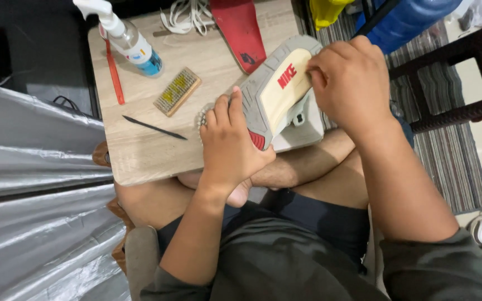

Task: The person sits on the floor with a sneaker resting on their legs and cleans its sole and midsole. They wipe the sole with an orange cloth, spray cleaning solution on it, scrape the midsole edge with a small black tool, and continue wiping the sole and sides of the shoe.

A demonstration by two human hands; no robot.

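A sneaker (277, 92) is held sole-up at the near right edge of the wooden tabletop (140, 150), partly above the crossed legs of the person. It is gripped by the left hand (227, 142), whose fingers are closed over the grey and red front part of the sole. The right hand (352, 83) is closed at the heel end, with the fingertips pressed on the cream panel of the sole; whether a small cloth or tool is pinched there cannot be told. For this step to be done well, the shoe should be kept steady by the left hand while short, even strokes are made by the right one, and the pressure is best kept light on the coloured panel. On the tabletop a spray bottle (132, 42), a small brush (177, 91), a thin dark stick (154, 127), a red insole (241, 30) and white laces (188, 14) are laid, well apart from the hands.
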